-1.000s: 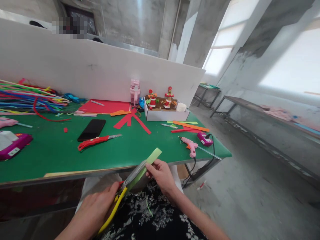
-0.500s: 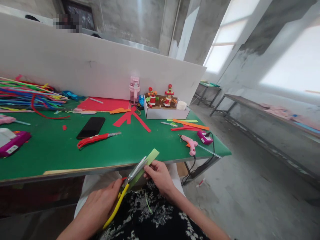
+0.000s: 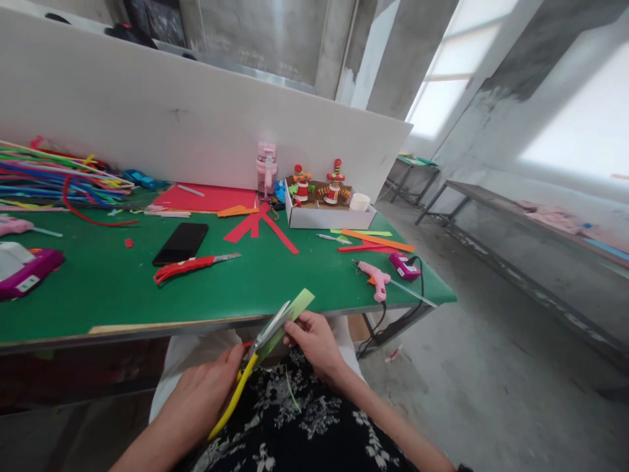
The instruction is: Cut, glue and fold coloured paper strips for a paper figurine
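Observation:
My left hand point(image 3: 204, 393) is closed round the yellow handles of a pair of scissors point(image 3: 250, 364), held over my lap just below the table edge. The blades lie along a light green paper strip point(image 3: 295, 307). My right hand point(image 3: 314, 341) pinches that strip near its lower end, and the strip's free end points up and to the right. A thin green sliver point(image 3: 291, 393) lies on my dark floral clothing.
The green table point(image 3: 255, 282) carries a red utility knife point(image 3: 189, 265), a black phone point(image 3: 181, 243), a pink glue gun point(image 3: 373, 280) with its cord, red paper strips point(image 3: 260, 229), a white box of small figures point(image 3: 327, 210), coloured sticks point(image 3: 59, 180) and a white divider point(image 3: 196, 131).
The scissor blades have slid further along the green strip, and both hands sit slightly higher in view. The camera tilted a little; the table's objects have not moved.

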Available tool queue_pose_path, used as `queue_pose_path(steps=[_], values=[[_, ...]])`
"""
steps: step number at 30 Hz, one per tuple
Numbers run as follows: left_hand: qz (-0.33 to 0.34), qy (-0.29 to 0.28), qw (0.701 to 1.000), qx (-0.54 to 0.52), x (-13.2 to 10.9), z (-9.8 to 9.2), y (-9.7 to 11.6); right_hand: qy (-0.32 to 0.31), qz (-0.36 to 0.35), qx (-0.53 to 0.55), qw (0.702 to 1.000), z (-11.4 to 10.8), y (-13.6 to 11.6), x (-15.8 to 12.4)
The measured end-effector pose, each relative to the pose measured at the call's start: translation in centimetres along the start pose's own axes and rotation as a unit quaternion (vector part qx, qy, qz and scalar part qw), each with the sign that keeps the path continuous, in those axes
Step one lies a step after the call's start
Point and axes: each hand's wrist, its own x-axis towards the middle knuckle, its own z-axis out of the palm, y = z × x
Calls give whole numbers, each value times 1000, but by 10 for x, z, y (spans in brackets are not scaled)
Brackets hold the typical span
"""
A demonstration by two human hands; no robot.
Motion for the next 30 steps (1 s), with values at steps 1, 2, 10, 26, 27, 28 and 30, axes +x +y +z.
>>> queue_pose_path(steps=[1,2,10,26,27,28,30], values=[[-1,2,1000,2,0,1,0,-1,-1,-2,1000,0,0,0],[-3,2,1000,3,0,2,0,0,0,-4,1000,0,-1,-1],[-7,-6,1000,-5,-1,1,1,3,1,-20,1000,-1,0,-1],[-4,12,1000,-5,0,9,-8,0,0,-1,1000,1,-2,0],[-3,9,1000,-6,0,8,-7,-2,1,0,1000,1,-2,0],[-2,7,1000,-7,0,7,-7,-4,3,2,1000,1,-1,0],[-2,9,1000,-6,-1,7,-7,-3,6,10,1000,1,-1,0]])
